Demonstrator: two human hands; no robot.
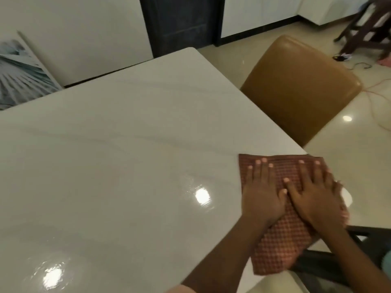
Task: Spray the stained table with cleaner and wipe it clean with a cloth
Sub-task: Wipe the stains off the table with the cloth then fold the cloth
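Checked red cloth (pixel 283 229) is lying at four o'clock on the worktop (pixel 127 155); left hand (pixel 262 195) and right hand (pixel 317 201) are pressing it, fingers (pixel 317 172) spread wide, gripping nothing. Even pressure and overlapping strokes would serve best.

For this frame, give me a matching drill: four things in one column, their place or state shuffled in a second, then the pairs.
Things:
1. cloth
2. chair
3. left hand
4. picture

Places or states:
A. leaning on the wall beyond the table's far left edge
B. pressed flat on the cloth, beside the right hand
C. tan, tucked against the table's right side
D. red checked, spread at the table's right edge, partly overhanging

Pairs: 1-D, 2-C, 3-B, 4-A
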